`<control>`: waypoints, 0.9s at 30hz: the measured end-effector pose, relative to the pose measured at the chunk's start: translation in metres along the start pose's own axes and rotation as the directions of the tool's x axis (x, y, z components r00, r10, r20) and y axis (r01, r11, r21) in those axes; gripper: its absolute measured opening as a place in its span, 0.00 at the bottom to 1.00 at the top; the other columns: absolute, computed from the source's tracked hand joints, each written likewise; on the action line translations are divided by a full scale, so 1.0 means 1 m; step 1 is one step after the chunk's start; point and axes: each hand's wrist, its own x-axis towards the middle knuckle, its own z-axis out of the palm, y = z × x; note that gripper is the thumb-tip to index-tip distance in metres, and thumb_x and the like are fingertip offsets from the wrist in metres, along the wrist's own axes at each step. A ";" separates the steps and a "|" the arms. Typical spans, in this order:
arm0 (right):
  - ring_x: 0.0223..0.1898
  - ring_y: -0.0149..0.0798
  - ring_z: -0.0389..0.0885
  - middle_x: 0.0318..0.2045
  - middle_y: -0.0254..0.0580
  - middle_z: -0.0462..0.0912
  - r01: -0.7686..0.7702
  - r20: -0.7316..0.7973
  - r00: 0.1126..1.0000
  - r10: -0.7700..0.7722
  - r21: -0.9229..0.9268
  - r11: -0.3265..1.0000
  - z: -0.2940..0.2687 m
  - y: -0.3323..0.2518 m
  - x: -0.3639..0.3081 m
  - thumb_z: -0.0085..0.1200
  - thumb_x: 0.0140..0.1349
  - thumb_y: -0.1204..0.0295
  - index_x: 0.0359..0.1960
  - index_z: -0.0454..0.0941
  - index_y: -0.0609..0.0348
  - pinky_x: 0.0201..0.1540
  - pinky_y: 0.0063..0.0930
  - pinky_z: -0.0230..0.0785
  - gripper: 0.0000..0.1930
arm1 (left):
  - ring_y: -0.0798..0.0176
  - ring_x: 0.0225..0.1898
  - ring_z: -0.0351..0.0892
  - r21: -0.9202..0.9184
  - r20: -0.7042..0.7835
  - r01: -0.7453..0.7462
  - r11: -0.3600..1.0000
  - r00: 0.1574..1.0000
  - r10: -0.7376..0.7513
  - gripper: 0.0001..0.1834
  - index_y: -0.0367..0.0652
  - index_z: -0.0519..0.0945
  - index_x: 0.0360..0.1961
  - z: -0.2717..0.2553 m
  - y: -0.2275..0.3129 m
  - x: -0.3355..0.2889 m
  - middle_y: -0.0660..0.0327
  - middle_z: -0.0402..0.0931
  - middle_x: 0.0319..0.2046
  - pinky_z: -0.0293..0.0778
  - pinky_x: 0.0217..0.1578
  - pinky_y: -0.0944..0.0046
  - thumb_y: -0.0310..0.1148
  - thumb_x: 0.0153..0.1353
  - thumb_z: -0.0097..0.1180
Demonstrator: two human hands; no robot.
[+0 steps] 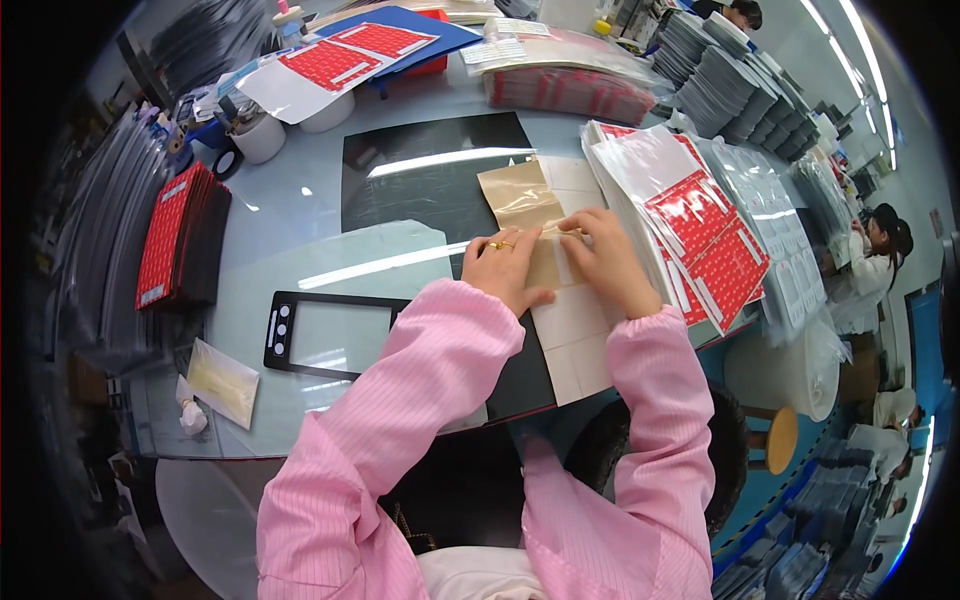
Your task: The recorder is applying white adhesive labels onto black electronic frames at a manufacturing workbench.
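Pink sleeves (pixel 375 375), finely striped; gathered cuffs (pixel 648 324); gold-coloured ring (pixel 500 245); white garment (pixel 480 578) at front.

Remotely I have one view, a wide fisheye worn on the head; it faces down and forward, close above the left hand (pixel 503 264) and right hand (pixel 609 258) over the worktable (pixel 297 168); its curved rim reaches the ceiling lights (pixel 867 45), upper right

In the upper left of the frame we see 1 white cup (pixel 258 142); lower right, 1 round wooden stool (pixel 781 441) near a white bin (pixel 785 375); upper right, strip lights (pixel 868 50).
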 end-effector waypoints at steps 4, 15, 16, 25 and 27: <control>0.52 0.53 0.77 0.43 0.50 0.82 -0.033 0.015 0.999 0.033 0.027 0.999 0.000 0.003 0.003 0.60 0.62 0.74 0.34 0.82 0.63 0.56 0.42 0.71 0.05 | 0.60 0.76 0.60 -0.028 -0.003 -0.008 1.000 1.000 0.008 0.50 0.51 0.65 0.73 0.002 0.001 0.002 0.60 0.71 0.69 0.51 0.73 0.48 0.49 0.51 0.77; 0.41 0.29 0.78 0.38 0.37 0.80 0.084 -0.278 0.960 -0.032 0.179 0.980 -0.071 -0.060 -0.045 0.57 0.70 0.81 0.41 0.79 0.64 0.46 0.23 0.72 0.02 | 0.56 0.80 0.48 0.123 0.165 -0.046 0.991 0.986 0.025 0.50 0.48 0.61 0.75 0.006 0.001 0.028 0.60 0.56 0.78 0.42 0.76 0.38 0.61 0.58 0.67; 0.44 0.27 0.77 0.41 0.35 0.80 0.047 -0.308 0.951 0.039 0.266 0.963 -0.079 -0.058 -0.055 0.54 0.73 0.80 0.44 0.79 0.64 0.49 0.22 0.71 0.02 | 0.54 0.81 0.47 0.110 0.157 -0.046 0.993 0.987 0.028 0.52 0.47 0.60 0.76 0.009 0.002 0.032 0.59 0.54 0.79 0.41 0.77 0.37 0.62 0.59 0.66; 0.43 0.26 0.79 0.43 0.36 0.82 0.033 -0.454 0.879 0.147 0.365 0.930 -0.071 -0.095 -0.098 0.57 0.73 0.78 0.49 0.78 0.63 0.50 0.20 0.71 0.06 | 0.40 0.79 0.48 0.026 -0.168 -0.015 1.000 0.986 0.020 0.61 0.41 0.56 0.77 -0.136 -0.086 -0.102 0.44 0.57 0.75 0.45 0.76 0.40 0.58 0.50 0.74; 0.43 0.26 0.79 0.43 0.35 0.82 0.034 -0.433 0.888 0.153 0.394 0.918 -0.058 -0.101 -0.096 0.57 0.72 0.79 0.49 0.77 0.63 0.49 0.19 0.71 0.07 | 0.40 0.79 0.48 0.076 -0.175 0.203 0.976 0.967 -0.187 0.64 0.41 0.56 0.77 -0.161 -0.142 -0.153 0.43 0.57 0.75 0.45 0.76 0.40 0.54 0.45 0.79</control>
